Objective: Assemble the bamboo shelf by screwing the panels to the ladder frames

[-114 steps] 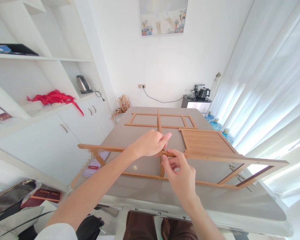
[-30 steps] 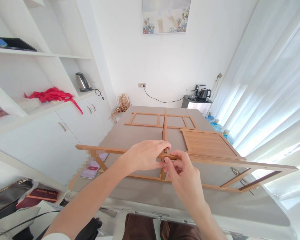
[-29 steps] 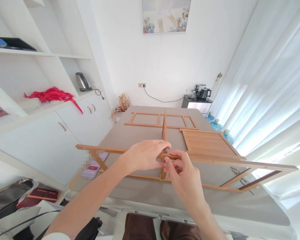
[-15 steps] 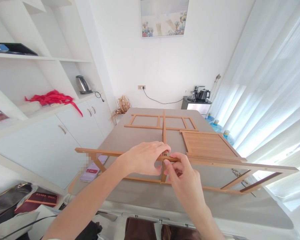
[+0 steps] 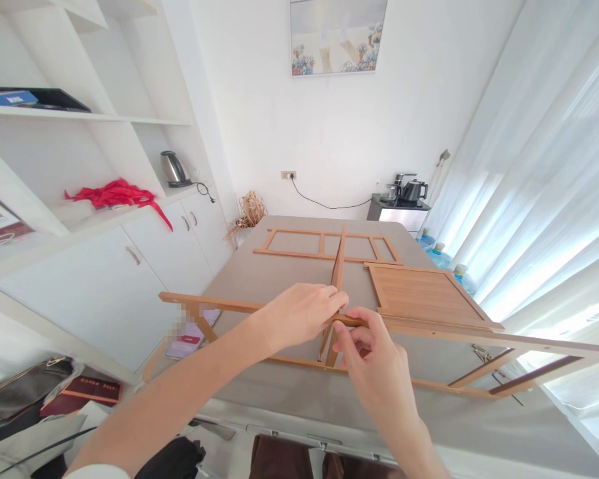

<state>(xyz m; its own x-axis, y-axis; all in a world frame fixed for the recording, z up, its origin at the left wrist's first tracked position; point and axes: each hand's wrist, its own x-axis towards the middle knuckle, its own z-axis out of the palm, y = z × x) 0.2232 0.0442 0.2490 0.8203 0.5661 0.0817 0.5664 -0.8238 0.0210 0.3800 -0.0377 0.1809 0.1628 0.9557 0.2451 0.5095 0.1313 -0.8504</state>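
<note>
Beyond the grey tabletop (image 5: 274,276) rose a white wall (image 5: 249,106), with a framed painting (image 5: 337,36) at 12 o'clock, counting from where the two hands met, and a sheer white curtain (image 5: 539,166) at 2 o'clock. Near the person, a ladder-like wooden frame (image 5: 444,333) stood on its long edge, its upper rail running from 9 to 3 o'clock through the meeting place of the hands. From that spot a standing wooden piece (image 5: 340,259), seen nearly edge-on, ran away towards 12 o'clock.

The left hand (image 5: 307,311), its forearm coming in from 8 o'clock, lay over the junction, its fingers curled down at the near end of the standing wooden piece; its thumb was hidden, so whether it was clamped could not be told. The right hand (image 5: 377,346), reaching in from 5 o'clock, had its thumb and index finger clamped on the upper rail, thumb on the near face, just beside the left fingertips.

Farther back, a flat-lying wooden frame (image 5: 322,245) rested at 12 o'clock and a framed wood panel (image 5: 424,293) at 2 o'clock. A phone (image 5: 188,340) lay at 9 o'clock, and small metal fittings (image 5: 480,352) at 3 o'clock. Well apart from these, a black kettle (image 5: 413,191) stood at 1 o'clock and a steel kettle (image 5: 174,169) at 10 o'clock, near red cloth (image 5: 117,193).
</note>
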